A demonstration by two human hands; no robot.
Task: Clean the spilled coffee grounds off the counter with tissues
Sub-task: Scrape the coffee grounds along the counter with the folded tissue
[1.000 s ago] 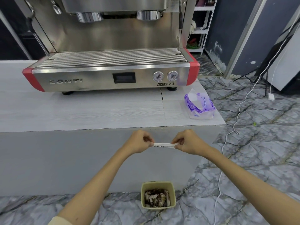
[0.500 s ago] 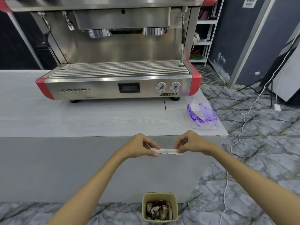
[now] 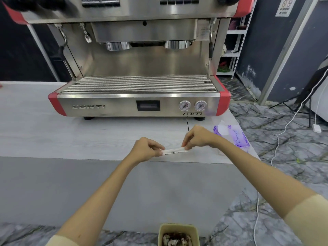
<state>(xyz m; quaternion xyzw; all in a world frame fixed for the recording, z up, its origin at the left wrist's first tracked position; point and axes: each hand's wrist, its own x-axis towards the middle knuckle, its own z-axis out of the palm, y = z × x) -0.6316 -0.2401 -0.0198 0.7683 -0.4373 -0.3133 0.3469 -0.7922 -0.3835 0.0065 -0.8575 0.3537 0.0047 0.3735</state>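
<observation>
A folded white tissue (image 3: 173,151) with a dark speck on it is stretched between my two hands, just above the front edge of the pale counter (image 3: 71,139). My left hand (image 3: 144,149) pinches its left end and my right hand (image 3: 198,138) pinches its right end. A purple tissue pack (image 3: 234,135) lies on the counter's right end, beside my right wrist. I see no loose coffee grounds on the counter surface.
A steel and red espresso machine (image 3: 142,105) fills the back of the counter. On the marble floor below stands a small yellow bin (image 3: 178,228) holding stained tissues. A white cable (image 3: 276,139) runs across the floor at right.
Both hands have risen with the tissue from in front of the counter's face to over its front edge. The view has tilted up, so the bin now sits at the bottom edge.
</observation>
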